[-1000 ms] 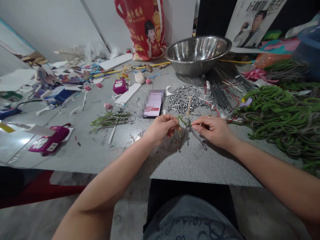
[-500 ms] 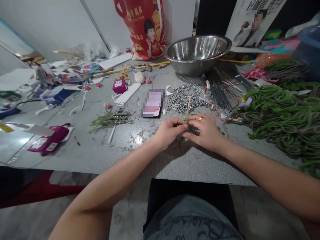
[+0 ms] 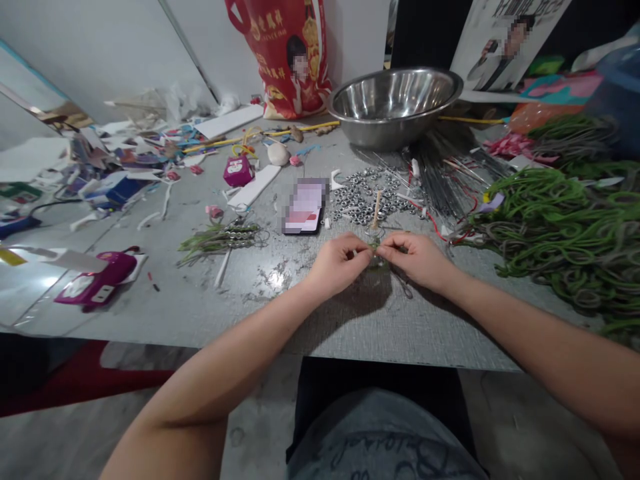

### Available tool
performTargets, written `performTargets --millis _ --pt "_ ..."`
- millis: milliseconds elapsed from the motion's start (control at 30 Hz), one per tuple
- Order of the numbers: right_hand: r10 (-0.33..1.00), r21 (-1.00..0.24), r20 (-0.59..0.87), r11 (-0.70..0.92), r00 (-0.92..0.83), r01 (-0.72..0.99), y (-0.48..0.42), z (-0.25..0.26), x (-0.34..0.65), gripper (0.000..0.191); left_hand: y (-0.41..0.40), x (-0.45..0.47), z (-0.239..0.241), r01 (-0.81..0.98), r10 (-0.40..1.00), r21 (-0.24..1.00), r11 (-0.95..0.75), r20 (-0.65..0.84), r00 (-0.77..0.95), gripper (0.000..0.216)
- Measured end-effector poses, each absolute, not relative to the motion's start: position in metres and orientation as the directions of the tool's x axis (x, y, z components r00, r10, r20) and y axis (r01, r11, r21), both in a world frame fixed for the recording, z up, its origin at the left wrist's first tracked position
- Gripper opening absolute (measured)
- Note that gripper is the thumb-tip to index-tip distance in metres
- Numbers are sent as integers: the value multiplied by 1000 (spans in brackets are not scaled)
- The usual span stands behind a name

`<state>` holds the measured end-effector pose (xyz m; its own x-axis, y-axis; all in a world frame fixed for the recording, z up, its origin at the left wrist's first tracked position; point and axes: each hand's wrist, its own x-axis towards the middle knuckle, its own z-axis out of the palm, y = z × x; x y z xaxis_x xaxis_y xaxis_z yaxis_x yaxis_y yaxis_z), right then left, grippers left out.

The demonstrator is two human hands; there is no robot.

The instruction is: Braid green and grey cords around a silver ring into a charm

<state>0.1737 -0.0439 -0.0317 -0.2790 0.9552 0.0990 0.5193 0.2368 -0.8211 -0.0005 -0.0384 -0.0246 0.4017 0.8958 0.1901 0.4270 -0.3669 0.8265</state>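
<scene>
My left hand [image 3: 341, 262] and my right hand [image 3: 416, 259] meet low over the table, each closed in a pinch. Between their fingertips is a green cord [image 3: 374, 246], mostly covered by the fingers. A loose cord end [image 3: 407, 289] hangs below my right hand. Just behind the fingertips a thin wooden stick [image 3: 377, 208] stands upright; its base is hard to make out. Beyond the hands lies a spread of small silver rings or beads [image 3: 357, 193]. A bundle of finished-looking green cords [image 3: 217, 239] rests to the left.
A large heap of green and grey cords [image 3: 565, 233] fills the right side. A steel bowl [image 3: 395, 127] and a red bag [image 3: 290, 60] stand at the back. A phone [image 3: 304, 207] lies behind my left hand. Purple power sockets [image 3: 97, 280] and paper scraps lie left.
My right hand's fingers have drawn together into a pinch on the cord. A cord loop now shows below that hand. My left hand stays almost in place.
</scene>
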Motion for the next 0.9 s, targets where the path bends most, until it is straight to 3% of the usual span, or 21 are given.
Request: performTargets --millis 100,200,533,733,900 --pt "944 -770 156 302 -292 563 -45 -30 173 21 -35 -2 -27 381 890 833 -401 256 378 28" --pt "932 -739 172 336 -320 583 -44 -28 172 21 -31 -2 -29 303 838 874 -379 186 513 44" --pt "939 -738 141 312 -315 598 -43 -27 175 24 -16 -1 -38 288 811 906 -309 93 578 9" --pt "944 -868 -50 121 -327 482 -41 -17 187 37 -14 -2 -41 295 826 900 -320 113 553 14" --pt "966 -913 -19 87 -256 399 -35 -9 205 36 -10 -5 -45 355 813 806 -473 245 527 11"
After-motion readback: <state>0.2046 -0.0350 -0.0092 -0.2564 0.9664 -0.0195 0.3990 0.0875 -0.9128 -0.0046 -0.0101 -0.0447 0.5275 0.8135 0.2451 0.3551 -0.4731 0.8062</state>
